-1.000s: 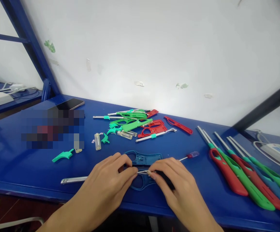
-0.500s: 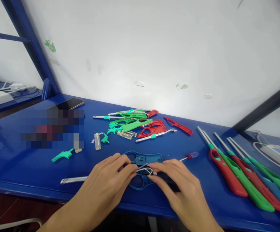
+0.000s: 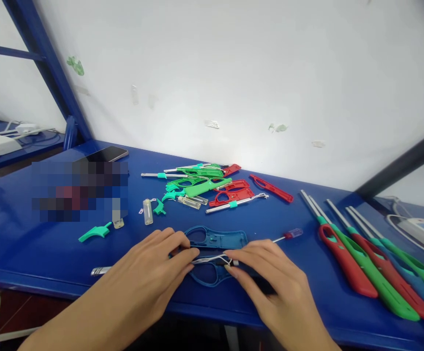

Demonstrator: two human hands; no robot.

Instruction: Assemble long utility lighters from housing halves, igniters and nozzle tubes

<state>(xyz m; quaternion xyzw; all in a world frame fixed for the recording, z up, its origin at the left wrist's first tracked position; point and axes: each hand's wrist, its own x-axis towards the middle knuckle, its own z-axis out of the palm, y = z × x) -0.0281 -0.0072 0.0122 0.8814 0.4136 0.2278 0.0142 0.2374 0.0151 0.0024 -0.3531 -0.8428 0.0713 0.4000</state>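
Observation:
My right hand [image 3: 279,280] pinches white wires [image 3: 212,260] between thumb and index finger. The wires run left to the closed fingertips of my left hand [image 3: 160,268], which are shut on their other end. Beneath lies a blue plastic lighter casing half [image 3: 208,279], with a small black part near my right fingertips. The matching blue casing half [image 3: 230,239] lies just behind, inner side up. A metal lighter tube [image 3: 100,271] sticks out to the left from under my left forearm; its inner end is hidden.
A screwdriver [image 3: 292,234] lies behind my right hand. Whole lighters [image 3: 347,261] line the right side. Red and green casing parts [image 3: 208,186], a clear fuel tank [image 3: 148,212] and a green trigger piece [image 3: 96,231] lie farther back. A phone [image 3: 111,154] rests at the back left.
My left hand has moved slightly left and lower. The white wires, looped and bunched before, now stretch straighter between my hands. My right hand has barely moved.

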